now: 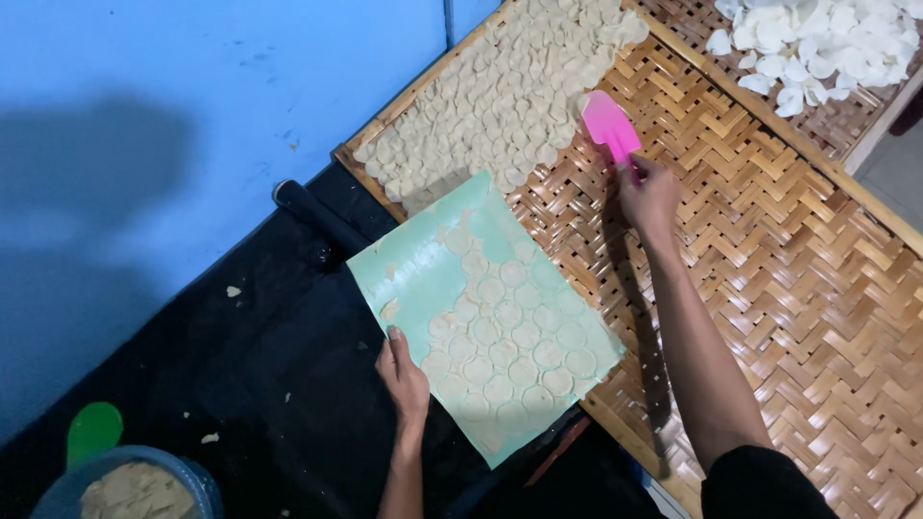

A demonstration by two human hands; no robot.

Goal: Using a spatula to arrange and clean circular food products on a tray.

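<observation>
The right hand (649, 197) reaches up-frame, arm outstretched, gripping one pink spatula (610, 125) whose blade touches the edge of the heap of dough discs (500, 96) on the woven bamboo tray (769, 250). The left hand (402, 375), fingers flat and spread narrow, presses one green sheet (423, 279) at centre frame, carrying roughly thirty cut discs.

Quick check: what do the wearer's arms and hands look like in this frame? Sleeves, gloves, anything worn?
Both hands are bare, no gloves. The right hand leads into a bare forearm; a black sleeve begins near the upper arm at the lower edge of the picture. The left hand and its forearm are bare as far as the picture shows. No rings, watch or bands can be made out.
</observation>
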